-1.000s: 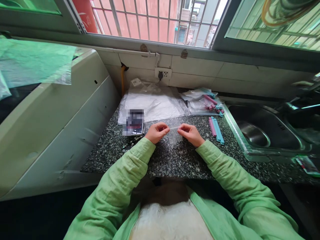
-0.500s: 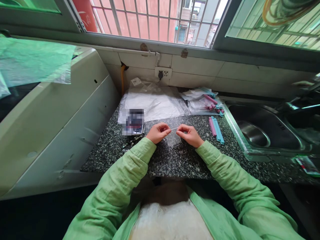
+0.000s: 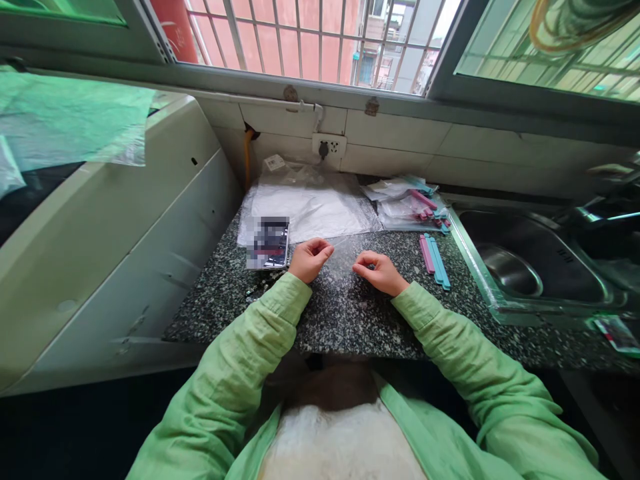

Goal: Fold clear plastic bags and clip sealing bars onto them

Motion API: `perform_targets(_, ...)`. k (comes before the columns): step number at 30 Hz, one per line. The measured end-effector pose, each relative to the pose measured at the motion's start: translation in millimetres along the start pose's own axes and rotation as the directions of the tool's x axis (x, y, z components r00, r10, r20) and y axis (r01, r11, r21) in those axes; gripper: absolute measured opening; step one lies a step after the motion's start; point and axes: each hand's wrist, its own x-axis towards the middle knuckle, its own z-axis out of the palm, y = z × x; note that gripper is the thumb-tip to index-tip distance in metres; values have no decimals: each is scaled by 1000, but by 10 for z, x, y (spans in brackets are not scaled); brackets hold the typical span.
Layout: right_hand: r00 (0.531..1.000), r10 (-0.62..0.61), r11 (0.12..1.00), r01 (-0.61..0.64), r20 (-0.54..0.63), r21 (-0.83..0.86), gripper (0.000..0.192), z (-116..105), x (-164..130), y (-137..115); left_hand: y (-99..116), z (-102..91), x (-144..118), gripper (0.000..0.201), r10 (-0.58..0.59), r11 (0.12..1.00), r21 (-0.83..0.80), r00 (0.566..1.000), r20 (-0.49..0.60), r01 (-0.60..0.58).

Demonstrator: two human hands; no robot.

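My left hand (image 3: 309, 259) is closed in a pinch on a thin clear plastic bag (image 3: 343, 257), above the dark speckled countertop (image 3: 345, 320). The bag is see-through and its outline is faint. To its right, my right hand (image 3: 379, 272) has its fingers curled, thumb against forefinger, close to the bag's side. Whether those fingertips grip the bag cannot be made out. A phone-like device (image 3: 275, 243), partly blurred out, lies left of my left hand. Pink (image 3: 427, 254) and blue sealing clips (image 3: 437, 261) lie to the right of my right hand.
Large clear plastic sheeting (image 3: 320, 207) covers the back of the counter. Beside it is a pile of clear packets (image 3: 395, 203) with pink and blue clips. A steel sink (image 3: 480, 293) is on the right, a white appliance (image 3: 150, 247) on the left, a wall socket (image 3: 334, 146) behind.
My left hand has shifted slightly up and left, widening the gap between my hands. The bag's upper edge, earlier stretched between both hands, now slants upward from my left fingertips.
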Motion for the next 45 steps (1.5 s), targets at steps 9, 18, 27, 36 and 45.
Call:
perform_targets(9,999,15,1000,-14,44,-24,22,-11,-9,5,5,-14,10,27,-9,1000,8,1000,19,9)
perform_targets(18,998,49,996,-51,25,75,17,-23,-1,-64,-38,73,-50,31,-84,996,25,910,405,80)
perform_targets(27,1000,9,994,-10,6,106,22,-18,-1,-38,-51,56,-45,30,-24,999,38,938,347,11)
perform_targets(36,999,-31,998,33,-32,62,16,-10,-3,-22,-89,38,-21,19,132,977,136,968,215,-164)
perform_targets(45,994,-76,996,79,-79,33,12,25,-7,-41,-104,64,-32,18,168,957,193,955,246,-218)
